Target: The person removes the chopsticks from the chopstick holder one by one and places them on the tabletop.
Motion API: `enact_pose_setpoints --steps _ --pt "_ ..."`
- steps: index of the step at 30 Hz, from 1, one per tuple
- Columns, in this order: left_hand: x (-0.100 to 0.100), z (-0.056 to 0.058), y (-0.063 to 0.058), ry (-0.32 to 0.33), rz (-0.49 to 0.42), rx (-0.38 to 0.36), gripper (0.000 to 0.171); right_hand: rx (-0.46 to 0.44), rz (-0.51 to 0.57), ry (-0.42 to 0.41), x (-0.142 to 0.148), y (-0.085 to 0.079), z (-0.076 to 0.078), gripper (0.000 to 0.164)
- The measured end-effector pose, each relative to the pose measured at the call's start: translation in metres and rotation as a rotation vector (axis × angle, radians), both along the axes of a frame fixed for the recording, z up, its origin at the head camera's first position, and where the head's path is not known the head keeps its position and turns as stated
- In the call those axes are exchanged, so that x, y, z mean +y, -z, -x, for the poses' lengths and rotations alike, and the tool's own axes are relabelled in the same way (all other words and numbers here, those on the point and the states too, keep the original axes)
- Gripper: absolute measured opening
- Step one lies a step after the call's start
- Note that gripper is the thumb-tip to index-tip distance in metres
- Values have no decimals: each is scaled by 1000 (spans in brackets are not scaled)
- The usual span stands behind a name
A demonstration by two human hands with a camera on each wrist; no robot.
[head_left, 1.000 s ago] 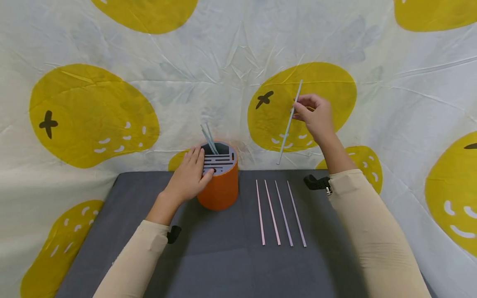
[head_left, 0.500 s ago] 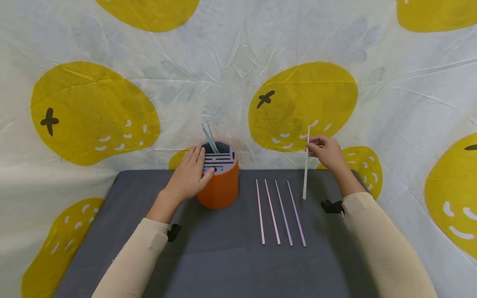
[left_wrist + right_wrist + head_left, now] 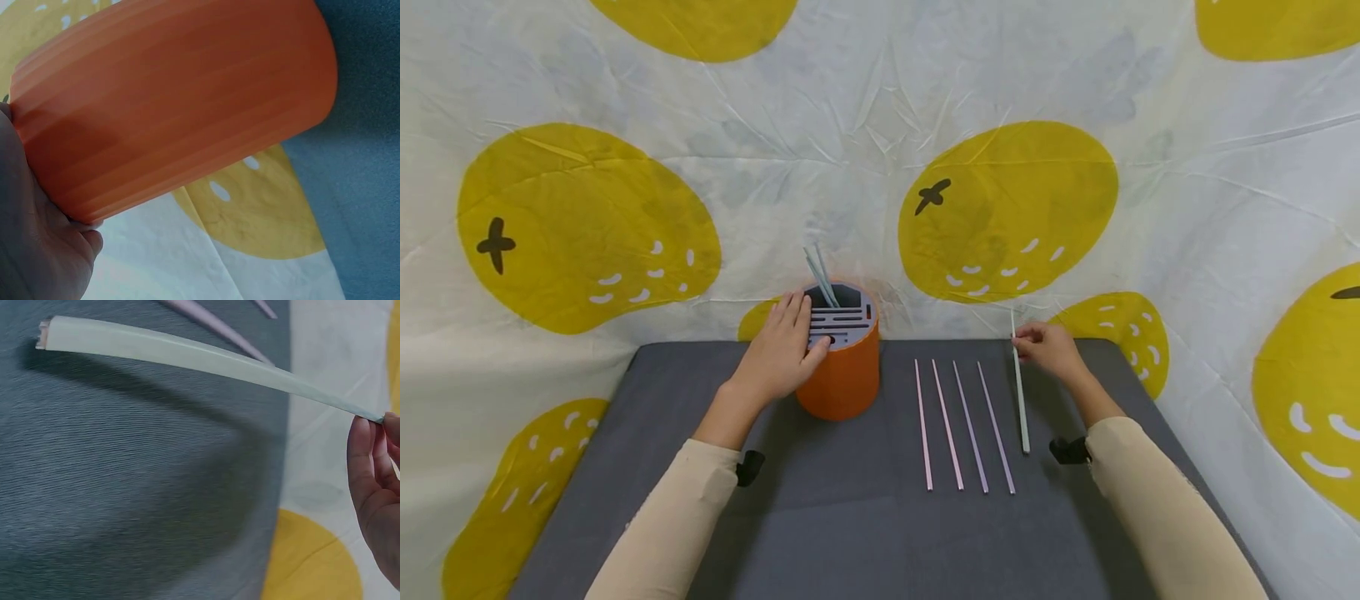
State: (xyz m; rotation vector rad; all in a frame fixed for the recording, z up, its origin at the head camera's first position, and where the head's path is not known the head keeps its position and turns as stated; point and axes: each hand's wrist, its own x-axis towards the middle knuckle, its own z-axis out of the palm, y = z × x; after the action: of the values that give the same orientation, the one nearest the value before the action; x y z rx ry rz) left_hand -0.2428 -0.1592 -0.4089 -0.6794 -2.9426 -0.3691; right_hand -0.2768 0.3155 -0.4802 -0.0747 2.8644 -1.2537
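An orange utensil holder with a grey slotted top stands at the back of the table. My left hand rests on its left rim, fingers straight across the top; the orange wall fills much of the left wrist view. With thumb and fingertips, my right hand pinches a pale green chopstick by its thin far end. Its thick square end points toward me, close over the table, and its shadow shows in the right wrist view. To its left lie two purple chopsticks and two pink chopsticks, side by side.
Pale blue-green chopsticks lean in the holder's back compartment. A dark grey cloth covers the table. Right behind its back edge hangs a white curtain printed with large yellow fruit.
My right hand has come down from in front of the curtain to the table, swinging the chopstick into line beside the others. My left hand stays on the holder.
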Motion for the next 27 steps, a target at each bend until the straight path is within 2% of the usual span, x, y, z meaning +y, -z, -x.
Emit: enact_pose_setpoints --steps 5,13,19,27 --pt "-1 1 -1 1 6 0 80 -39 -61 2 0 15 -6 31" --pt "-1 1 1 6 1 1 80 -119 -36 28 2 36 -10 30" --pt "0 1 0 7 -6 -2 80 -162 -22 38 -3 44 -11 28" --pt "-1 0 0 4 -7 0 79 -266 38 110 -6 50 -15 27"
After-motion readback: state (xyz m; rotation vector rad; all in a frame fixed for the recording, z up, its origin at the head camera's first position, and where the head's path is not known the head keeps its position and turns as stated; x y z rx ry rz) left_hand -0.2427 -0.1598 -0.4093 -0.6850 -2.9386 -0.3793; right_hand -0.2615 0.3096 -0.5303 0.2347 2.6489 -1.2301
